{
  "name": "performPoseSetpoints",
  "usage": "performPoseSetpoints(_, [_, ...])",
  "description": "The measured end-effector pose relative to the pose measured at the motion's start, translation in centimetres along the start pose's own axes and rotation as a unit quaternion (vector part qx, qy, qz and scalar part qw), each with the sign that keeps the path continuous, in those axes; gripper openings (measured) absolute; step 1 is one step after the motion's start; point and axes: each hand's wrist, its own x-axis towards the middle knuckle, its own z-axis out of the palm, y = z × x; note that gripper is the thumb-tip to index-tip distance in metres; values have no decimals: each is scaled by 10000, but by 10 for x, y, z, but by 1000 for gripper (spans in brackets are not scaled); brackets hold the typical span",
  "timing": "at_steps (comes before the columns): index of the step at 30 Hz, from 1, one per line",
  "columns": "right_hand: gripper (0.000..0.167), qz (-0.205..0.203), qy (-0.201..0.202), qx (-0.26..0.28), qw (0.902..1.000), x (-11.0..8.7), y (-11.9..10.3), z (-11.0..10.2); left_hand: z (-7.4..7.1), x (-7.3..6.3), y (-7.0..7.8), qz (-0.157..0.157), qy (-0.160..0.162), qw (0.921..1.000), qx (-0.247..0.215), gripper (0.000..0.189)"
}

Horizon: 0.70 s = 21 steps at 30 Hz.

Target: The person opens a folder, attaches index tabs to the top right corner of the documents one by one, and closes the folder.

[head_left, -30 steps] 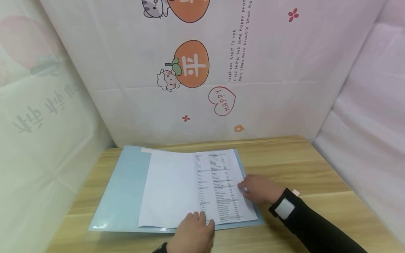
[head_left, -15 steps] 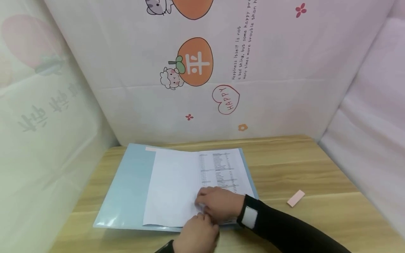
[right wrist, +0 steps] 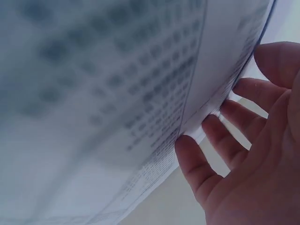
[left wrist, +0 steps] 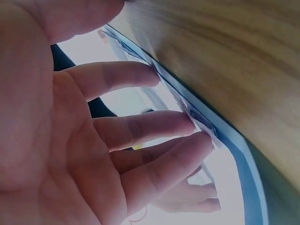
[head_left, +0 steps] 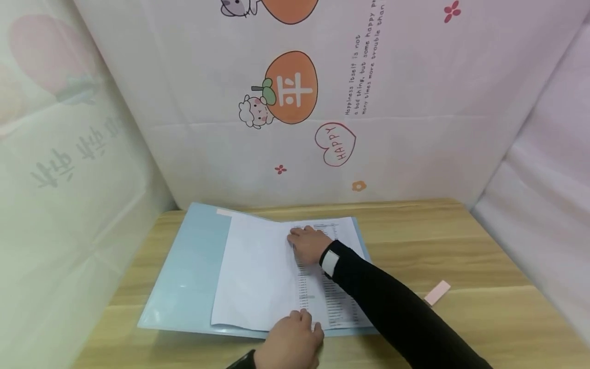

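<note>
A light blue folder [head_left: 182,287] lies spread on the wooden table. On it are papers with a blank white page [head_left: 255,271] at the left and a printed page [head_left: 348,238] at the right. My right hand [head_left: 311,245] rests its fingertips on the papers near the top of the fold between the pages. In the right wrist view its fingers [right wrist: 190,154] are gently bent against the print. At the lower end of that fold, my left hand [head_left: 291,339] touches the papers' bottom edge. Its fingers [left wrist: 136,131] are fairly straight in the left wrist view.
A small pink strip [head_left: 438,292] lies on the table [head_left: 488,318] to the right of the folder, beside my right sleeve [head_left: 382,297]. White patterned cloth [head_left: 221,154] hangs behind the table and along both sides.
My right hand has moved from the printed page's right edge to the lower fold, then up along it to the top. The left hand has stayed at the bottom edge.
</note>
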Motion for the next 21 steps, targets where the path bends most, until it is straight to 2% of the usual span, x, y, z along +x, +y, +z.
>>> performPoseSetpoints(6, [45, 75, -287, -456, 9985, 16, -2, -11, 4, 3, 10, -371, -508, 9980, 49, 47])
performPoseSetpoints(10, [49, 216, -349, -458, 9981, 23, -3, -9, 5, 5, 16, -576, -432, 9972, -198, 37])
performPoseSetpoints(13, [48, 180, -336, -499, 9980, 22, -7, -10, 3, 6, 16, -608, -379, 9971, -263, 40])
performPoseSetpoints(15, [46, 50, -358, -488, 9982, 11, -12, -12, 2, 7, 16, -546, -422, 9976, -45, 48])
performPoseSetpoints(18, [45, -294, -362, -384, 9982, -16, -24, -16, 1, 8, 16, -533, -512, 9971, 156, 58])
performPoseSetpoints(20, [46, -541, -339, -258, 9976, -39, -35, -19, 1, 8, 17, -612, -498, 9968, 150, 62])
performPoseSetpoints(21, [48, -711, -321, -262, 9966, -51, -40, -20, 2, 8, 18, -777, -484, 9957, -109, 62])
